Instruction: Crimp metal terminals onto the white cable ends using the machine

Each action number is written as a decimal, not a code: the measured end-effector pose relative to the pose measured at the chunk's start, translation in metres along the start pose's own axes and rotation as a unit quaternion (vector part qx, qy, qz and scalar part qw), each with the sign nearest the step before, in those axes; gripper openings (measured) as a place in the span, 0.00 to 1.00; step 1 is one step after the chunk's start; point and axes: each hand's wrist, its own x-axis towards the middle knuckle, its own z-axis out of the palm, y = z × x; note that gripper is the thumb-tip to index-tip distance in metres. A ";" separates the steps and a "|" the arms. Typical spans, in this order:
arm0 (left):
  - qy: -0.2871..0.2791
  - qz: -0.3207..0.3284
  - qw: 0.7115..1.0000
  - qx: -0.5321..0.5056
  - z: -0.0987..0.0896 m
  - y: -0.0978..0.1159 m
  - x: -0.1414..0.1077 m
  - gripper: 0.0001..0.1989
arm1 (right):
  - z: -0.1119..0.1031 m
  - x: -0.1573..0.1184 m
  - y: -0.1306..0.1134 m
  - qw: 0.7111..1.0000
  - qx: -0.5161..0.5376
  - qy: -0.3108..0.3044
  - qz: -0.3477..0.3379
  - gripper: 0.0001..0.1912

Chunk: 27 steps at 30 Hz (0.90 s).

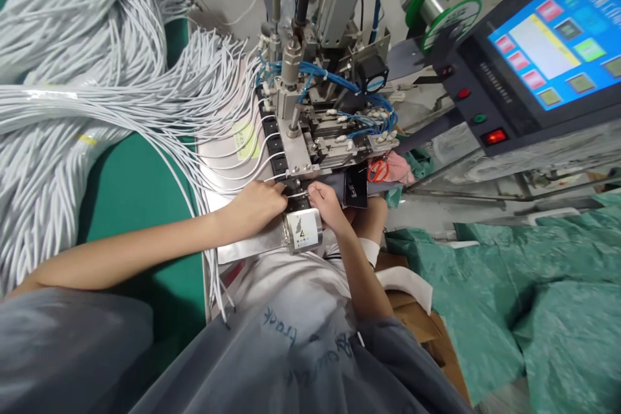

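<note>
A short stretch of white cable (pixel 297 194) shows between my two hands, at the near end of a row of black clamp blocks (pixel 275 144). My left hand (pixel 257 208) is closed over the cable on the left side of the blocks; its fingertips are partly hidden. On the other side, the thumb and fingers of my right hand (pixel 328 206) pinch together at the cable's tip. Just below them sits a round metal part with a white label (pixel 305 228). Several more white cables lie in the blocks, leading in from the left.
Big bundles of white cable (pixel 97 26) cover the green table (pixel 179 233) at left. A soldering-type machine (pixel 295 90) with blue hoses stands ahead. On the right are a wire spool (pixel 431 8), a touchscreen panel (pixel 553 45), orange-handled scissors (pixel 378 170) and green sacking (pixel 485 297).
</note>
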 end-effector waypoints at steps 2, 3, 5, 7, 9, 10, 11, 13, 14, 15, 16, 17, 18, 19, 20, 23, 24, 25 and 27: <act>-0.010 -0.020 1.000 0.002 -0.003 0.000 -0.001 0.08 | -0.002 -0.010 -0.007 0.997 -0.022 0.068 -0.025 0.13; -0.011 -0.033 0.999 0.007 -0.004 0.000 -0.001 0.08 | -0.001 -0.018 -0.011 0.991 -0.045 0.118 -0.048 0.12; -0.008 -0.074 0.997 0.024 -0.005 -0.002 -0.001 0.11 | 0.006 -0.040 -0.021 0.961 -0.118 0.221 -0.120 0.10; -0.002 -0.113 0.993 0.040 -0.004 -0.006 0.000 0.12 | 0.022 -0.065 -0.031 0.950 -0.152 0.208 -0.178 0.08; 0.001 -0.129 0.991 0.045 -0.002 -0.009 0.000 0.13 | 0.048 -0.088 -0.035 0.964 -0.164 0.066 -0.200 0.07; 0.002 -0.129 0.991 0.043 -0.002 -0.011 0.000 0.13 | 0.064 -0.096 -0.035 0.968 -0.158 -0.019 -0.196 0.07; 0.005 -0.129 0.991 0.040 -0.001 -0.012 0.000 0.13 | 0.079 -0.102 -0.034 0.966 -0.157 -0.088 -0.184 0.07; 0.012 -0.129 0.991 0.037 -0.001 -0.013 0.001 0.13 | 0.107 -0.107 -0.027 0.960 -0.173 -0.159 -0.154 0.05; 0.014 -0.130 0.991 0.036 -0.001 -0.013 0.001 0.13 | 0.118 -0.106 -0.024 0.957 -0.187 -0.170 -0.141 0.06; 0.016 -0.130 0.991 0.036 0.000 -0.013 0.002 0.13 | 0.127 -0.105 -0.021 0.954 -0.205 -0.174 -0.130 0.08; 0.018 -0.130 0.991 0.035 0.000 -0.013 0.003 0.13 | 0.134 -0.102 -0.020 0.950 -0.227 -0.176 -0.125 0.10; 0.020 -0.130 0.991 0.034 0.001 -0.013 0.004 0.13 | 0.138 -0.100 -0.020 0.943 -0.253 -0.179 -0.122 0.11; 0.022 -0.128 0.991 0.033 0.002 -0.013 0.004 0.13 | 0.141 -0.097 -0.022 0.933 -0.284 -0.185 -0.120 0.11; 0.025 -0.126 0.991 0.033 0.003 -0.013 0.005 0.13 | 0.143 -0.095 -0.025 0.921 -0.317 -0.192 -0.120 0.11; 0.028 -0.124 0.991 0.033 0.004 -0.013 0.005 0.13 | 0.144 -0.093 -0.029 0.907 -0.352 -0.197 -0.119 0.11; 0.042 -0.121 0.991 0.040 0.006 -0.011 0.003 0.14 | 0.147 -0.091 -0.045 0.865 -0.441 -0.206 -0.122 0.13; 0.051 -0.119 0.991 0.043 0.006 -0.011 0.002 0.14 | 0.148 -0.091 -0.050 0.854 -0.460 -0.211 -0.125 0.13; 0.058 -0.118 0.990 0.045 0.006 -0.010 0.002 0.14 | 0.149 -0.091 -0.053 0.844 -0.474 -0.217 -0.128 0.12; 0.071 -0.116 0.990 0.044 0.005 -0.009 0.001 0.13 | 0.150 -0.092 -0.057 0.832 -0.487 -0.229 -0.132 0.12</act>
